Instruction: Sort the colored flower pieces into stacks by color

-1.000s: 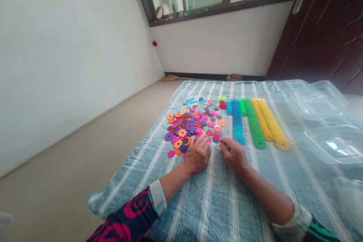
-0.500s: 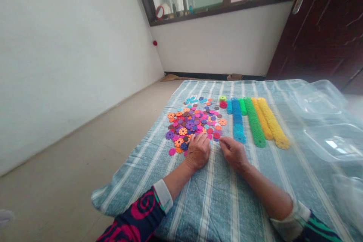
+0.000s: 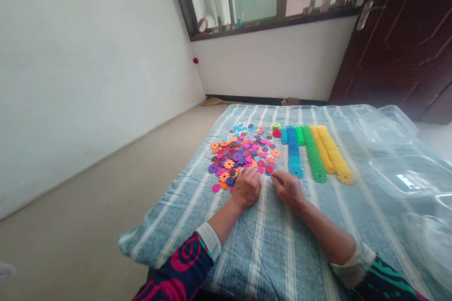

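Note:
A heap of notched plastic snowflake discs (image 3: 237, 155) in orange, purple, pink, brown and dark blue lies on the striped cloth. At the near right edge of this heap rests my left hand (image 3: 248, 185), its fingers slightly apart and loosely bent over the discs. My right hand (image 3: 288, 190) is closed in a pinch just right of the heap, near a red disc (image 3: 269, 169); whatever its fingers hold is hidden. Beyond it lie overlapping rows of discs: a blue row (image 3: 294, 150), a green row (image 3: 314, 155) and a yellow row (image 3: 335, 155).
Clear plastic containers (image 3: 409, 176) stand on the right of the cloth-covered table (image 3: 226, 244). Short red stack (image 3: 276, 133) and light green discs (image 3: 276, 126) sit at the back. Behind are a wall, a window and a dark red door (image 3: 395, 47).
The view has shifted slightly, so the scene sits a little lower and the right side has slid left. Both hands keep nearly the same places and poses beside the heap.

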Motion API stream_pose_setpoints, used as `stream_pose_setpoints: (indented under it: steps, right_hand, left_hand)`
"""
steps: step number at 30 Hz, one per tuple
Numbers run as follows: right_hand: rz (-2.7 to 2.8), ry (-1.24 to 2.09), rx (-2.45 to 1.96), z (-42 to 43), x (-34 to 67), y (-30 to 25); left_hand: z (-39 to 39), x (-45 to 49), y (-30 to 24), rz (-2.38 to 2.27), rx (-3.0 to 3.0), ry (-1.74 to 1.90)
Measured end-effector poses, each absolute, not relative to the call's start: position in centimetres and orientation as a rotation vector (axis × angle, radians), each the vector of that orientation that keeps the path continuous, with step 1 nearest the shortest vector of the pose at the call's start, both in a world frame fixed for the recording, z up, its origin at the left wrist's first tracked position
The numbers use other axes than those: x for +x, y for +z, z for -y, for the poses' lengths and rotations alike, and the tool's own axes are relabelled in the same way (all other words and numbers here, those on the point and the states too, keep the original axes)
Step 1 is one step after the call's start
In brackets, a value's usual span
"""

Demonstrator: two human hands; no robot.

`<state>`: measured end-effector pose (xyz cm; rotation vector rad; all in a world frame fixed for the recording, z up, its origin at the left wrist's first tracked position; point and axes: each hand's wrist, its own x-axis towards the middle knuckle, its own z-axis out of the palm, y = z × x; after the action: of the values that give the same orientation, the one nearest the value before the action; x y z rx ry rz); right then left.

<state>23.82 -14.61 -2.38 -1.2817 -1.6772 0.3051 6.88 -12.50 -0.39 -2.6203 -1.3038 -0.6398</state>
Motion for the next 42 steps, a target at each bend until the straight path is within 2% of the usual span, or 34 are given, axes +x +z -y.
stream_pose_setpoints:
  steps: [42]
  right_hand:
    - [1.939, 0.084, -1.315, 14.9, 23.5, -2.1]
  left_hand:
    - [13.4, 6.3, -0.3, 1.239, -2.552, -0.676]
